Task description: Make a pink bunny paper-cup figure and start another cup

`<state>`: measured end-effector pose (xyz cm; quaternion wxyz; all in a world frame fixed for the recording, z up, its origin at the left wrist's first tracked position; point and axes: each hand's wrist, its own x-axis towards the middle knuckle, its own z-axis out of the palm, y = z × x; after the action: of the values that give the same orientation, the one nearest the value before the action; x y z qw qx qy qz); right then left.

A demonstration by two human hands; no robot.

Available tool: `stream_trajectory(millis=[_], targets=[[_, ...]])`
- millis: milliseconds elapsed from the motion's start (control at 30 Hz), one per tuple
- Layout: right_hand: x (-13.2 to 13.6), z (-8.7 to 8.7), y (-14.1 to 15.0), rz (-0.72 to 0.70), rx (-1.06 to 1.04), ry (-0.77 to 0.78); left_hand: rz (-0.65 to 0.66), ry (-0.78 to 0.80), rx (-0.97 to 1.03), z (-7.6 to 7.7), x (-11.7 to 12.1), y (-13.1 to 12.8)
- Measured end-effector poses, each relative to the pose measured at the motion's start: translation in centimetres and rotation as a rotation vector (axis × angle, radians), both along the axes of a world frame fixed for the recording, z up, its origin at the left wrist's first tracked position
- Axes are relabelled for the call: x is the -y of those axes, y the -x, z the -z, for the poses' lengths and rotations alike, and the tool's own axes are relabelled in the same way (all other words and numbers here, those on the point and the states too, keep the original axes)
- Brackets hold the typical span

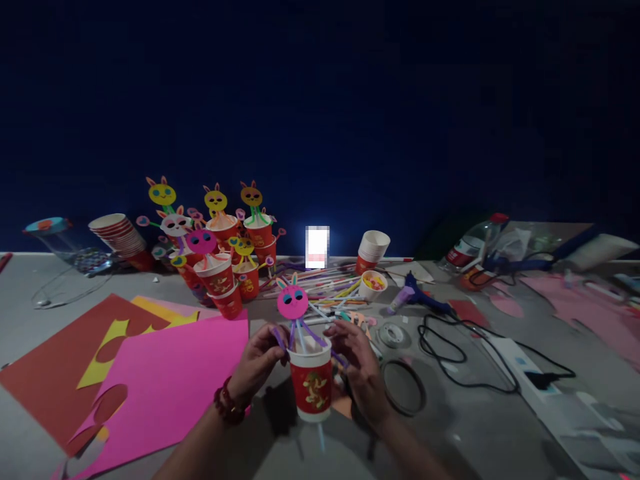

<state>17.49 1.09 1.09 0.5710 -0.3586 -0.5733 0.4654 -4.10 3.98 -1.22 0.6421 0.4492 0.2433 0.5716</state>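
Note:
A red paper cup with a gold figure stands upright in front of me. Over its white rim rises a pink rabbit head with blue eyes, on purple and pale pipe cleaners. My left hand, with a beaded bracelet, pinches the left purple pipe cleaner beside the rim. On the other side, my right hand curls its fingers around the right purple pipe cleaner; its exact grip is partly hidden. A pale stick shows below the cup.
Several finished rabbit cups stand at the back left. Pink paper lies left, over a brown sheet. Behind are loose pipe cleaners, a paper-cup stack and a blue glue gun. A tape roll and black cable lie right.

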Motion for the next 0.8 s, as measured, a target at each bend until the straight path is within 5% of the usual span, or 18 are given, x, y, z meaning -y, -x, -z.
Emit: stream_trajectory(millis=[200,333,433,500,700,800], targets=[[-2.3,-2.2,-5.4,0.314,0.177,0.025,-0.009,0.041,-0.051,0.1,0.0,0.2],[-3.8,-1.8,-12.2,0.605,0.384,0.027,0.004,0.047,-0.071,0.4,0.1,0.1],[-3.7,-1.0,-14.2,0.704,0.430,0.001,0.028,0.025,-0.057,0.5,0.1,-0.2],[-2.9,-0.5,-13.2,0.642,0.438,-0.060,0.049,-0.001,-0.052,0.5,0.1,-0.4],[-0.2,-0.6,-6.1,0.005,0.468,-0.284,0.062,-0.044,-0.041,0.7,0.3,-0.6],[0.0,-1.1,-4.4,-0.097,0.430,-0.406,0.083,-0.068,-0.036,0.7,0.4,-0.4]])
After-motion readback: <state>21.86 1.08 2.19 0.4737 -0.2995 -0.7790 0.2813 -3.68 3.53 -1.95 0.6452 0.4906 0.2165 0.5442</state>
